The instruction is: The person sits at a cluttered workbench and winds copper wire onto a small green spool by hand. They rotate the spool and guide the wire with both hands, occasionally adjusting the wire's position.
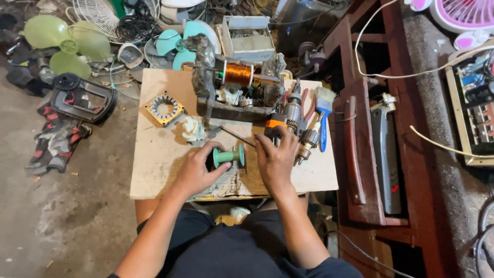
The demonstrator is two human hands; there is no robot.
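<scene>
My left hand (pixel 197 171) grips an empty green plastic spool (pixel 229 155) by its left end, holding it sideways just above the worn wooden board (pixel 154 170). My right hand (pixel 275 158) is at the spool's right end, fingers pinched near a thin dark rod (pixel 237 136) that slants up to the left. Behind my hands stands a grimy winding machine (pixel 234 95) carrying a spool of copper wire (pixel 238 73). A square motor stator (pixel 164 108) lies at the board's left, with a crumpled white piece (pixel 193 128) next to it.
An electric drill (pixel 289 116), a loose chuck (pixel 306 141), red-handled pliers (pixel 309 108) and a blue-handled brush (pixel 323 116) lie at the board's right. Green and teal fan blades (pixel 67 44), fan guards and a rag (pixel 56 141) litter the floor left. A dark red wooden frame (pixel 360 154) stands right.
</scene>
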